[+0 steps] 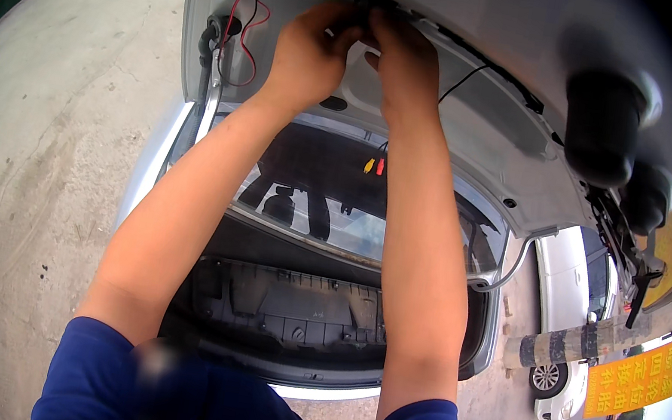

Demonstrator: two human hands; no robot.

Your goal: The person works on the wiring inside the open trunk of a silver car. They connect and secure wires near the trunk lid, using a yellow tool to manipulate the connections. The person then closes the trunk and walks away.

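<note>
Both hands are raised to the inner face of a lifted silver trunk lid (488,120), side by side and almost touching near its top middle. The left hand (307,54) has its fingers curled in around a small dark fitting (362,24) on the lid, and the right hand (405,64) pinches the same fitting from the other side; how firmly either grips cannot be told, since the fingertips are hidden. The fitting is too covered to show its long axis or which way it points. One thin black wire (462,81) runs down and away from the right hand, ending near two small plugs, one yellow (369,164) and one red (380,165), that hang just beside each other between the forearms. Two red wires (246,27) loop down the lid's left corner beside a black rubber hose (205,38). Below the arms the open trunk (287,307) shows a black plastic sill panel. The scene is outdoors on rough grey concrete ground (41,149). To the right stand one white car (568,314), one striped post (568,342) and one orange sign (637,377).
</note>
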